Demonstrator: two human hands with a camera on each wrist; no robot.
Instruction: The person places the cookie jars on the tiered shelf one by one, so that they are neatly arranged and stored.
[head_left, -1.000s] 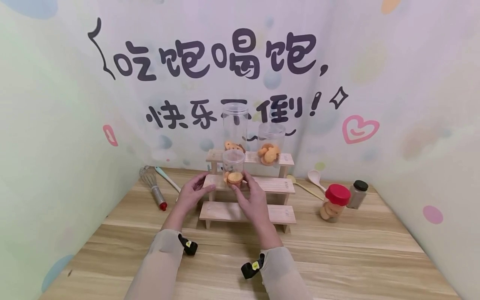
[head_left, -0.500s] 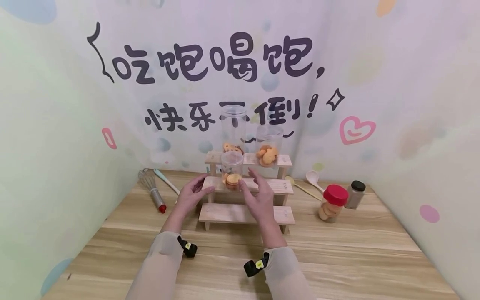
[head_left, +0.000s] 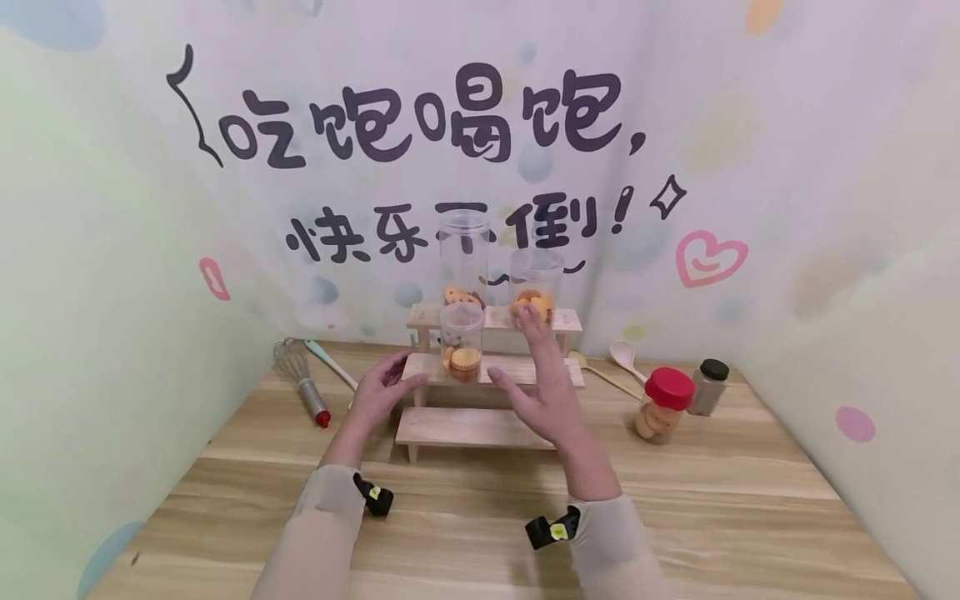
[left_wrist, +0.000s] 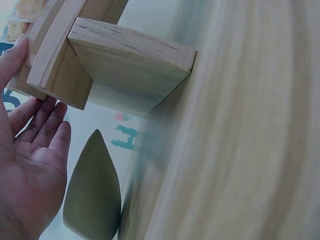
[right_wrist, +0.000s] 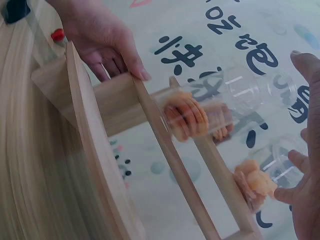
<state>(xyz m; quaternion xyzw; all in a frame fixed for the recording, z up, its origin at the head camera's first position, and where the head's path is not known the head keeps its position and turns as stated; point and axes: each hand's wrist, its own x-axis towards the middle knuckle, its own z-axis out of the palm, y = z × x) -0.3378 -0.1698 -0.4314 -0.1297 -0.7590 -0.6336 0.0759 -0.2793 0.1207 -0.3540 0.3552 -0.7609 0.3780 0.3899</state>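
A three-step wooden display stand (head_left: 450, 423) stands on the table, and my left hand (head_left: 384, 385) holds the left end of its middle step, thumb at the front edge. The fingers reach behind that end in the left wrist view. On the middle step is a clear jar (head_left: 462, 337) with round biscuits inside. My right hand (head_left: 546, 392) is apart from that jar, fingers extended and spread. Its fingertips overlap the lower part of a second clear jar (head_left: 536, 279) of biscuits on the top step. A taller clear jar (head_left: 463, 258) with biscuits stands left of it.
To the left lie a whisk (head_left: 302, 379) and a light-blue-handled utensil (head_left: 330, 362). A red-lidded biscuit jar (head_left: 663, 406), a black-lidded jar (head_left: 708, 387) and a white spoon (head_left: 627, 358) are at the right. A printed curtain (head_left: 480, 50) hangs behind.
My right hand has let go of the biscuit jar on the middle step and moved right and up toward the jar on the top step. My left hand stays at the stand.
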